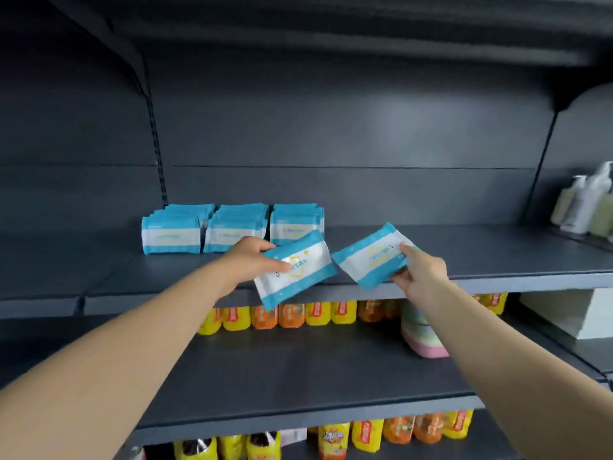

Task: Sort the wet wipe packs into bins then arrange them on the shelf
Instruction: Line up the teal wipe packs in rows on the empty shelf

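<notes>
A tilted wipe pack (296, 267) is pinched by the left hand (252, 258), another (372, 255) by the right hand (420, 272), near three shelved rows (232, 231)

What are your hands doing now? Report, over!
Left hand grips one wet wipe pack; right hand grips another pack. Three rows of packs already stand on the shelf. Nothing blocks the space beside them.
</notes>
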Available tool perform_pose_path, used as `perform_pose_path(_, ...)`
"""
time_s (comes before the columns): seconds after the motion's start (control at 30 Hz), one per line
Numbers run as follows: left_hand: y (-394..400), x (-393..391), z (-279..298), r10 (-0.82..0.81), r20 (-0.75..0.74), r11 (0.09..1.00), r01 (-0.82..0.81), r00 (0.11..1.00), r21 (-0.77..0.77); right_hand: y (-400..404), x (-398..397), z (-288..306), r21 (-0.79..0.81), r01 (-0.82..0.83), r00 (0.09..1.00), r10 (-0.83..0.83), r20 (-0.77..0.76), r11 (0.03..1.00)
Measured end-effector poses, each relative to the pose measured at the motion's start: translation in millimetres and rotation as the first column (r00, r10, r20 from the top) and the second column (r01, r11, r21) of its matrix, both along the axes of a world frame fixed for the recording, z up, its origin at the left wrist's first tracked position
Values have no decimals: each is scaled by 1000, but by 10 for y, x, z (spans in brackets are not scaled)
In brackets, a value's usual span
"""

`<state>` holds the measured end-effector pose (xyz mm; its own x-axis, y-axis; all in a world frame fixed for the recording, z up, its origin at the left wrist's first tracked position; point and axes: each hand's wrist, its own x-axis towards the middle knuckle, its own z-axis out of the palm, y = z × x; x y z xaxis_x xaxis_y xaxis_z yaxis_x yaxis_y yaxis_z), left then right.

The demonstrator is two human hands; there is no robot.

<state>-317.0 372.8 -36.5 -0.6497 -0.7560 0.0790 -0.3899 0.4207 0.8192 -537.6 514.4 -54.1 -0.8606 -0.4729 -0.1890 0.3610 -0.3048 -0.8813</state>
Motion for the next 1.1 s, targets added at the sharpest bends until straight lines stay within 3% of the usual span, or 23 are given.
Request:
perform_pose_path(0.13, -416, -425, 223, 8, 88, 994, 2, 996, -113, -333, -516, 270, 138, -29, 944, 72, -321, 990)
perform_pose_path(0.23, -751, -739, 274, 24, 169, 987, 3, 985, -158, -599, -879, 399, 300, -60, 820, 218, -529, 952)
perform_pose_path(0.3, -911, -929, 280, 30, 228, 985, 10, 973, -172, -787, -1079, 445, 417, -110, 729, 358, -583, 902)
perform_pose_path(0.4, -1160, -1143, 242, 58, 290, 978, 4, 955, -208, -1063, -1288, 467, 540, -188, 613, 527, -588, 821)
perform_pose_path(0.57, -1424, -1291, 203, 74, 348, 975, 6, 934, -221, -1416, -1434, 477, 643, -217, 441, 661, -607, 735)
perform_pose_path(0.77, -1574, -1411, 119, 135, 406, 924, 33, 904, -381, -1590, -1356, 523, 762, 45, 28, 762, -647, 646)
perform_pose_path(1.0, -1696, -1506, 17, 201, 438, 842, 74, 877, -535, -1480, -1316, 416, 859, 67, -141, 857, -495, 508)
perform_pose_path(1.1, -1731, -1521, -3, 238, 427, 808, 65, 872, -585, -1405, -1391, 377, 901, 56, -149, 896, -419, 431)
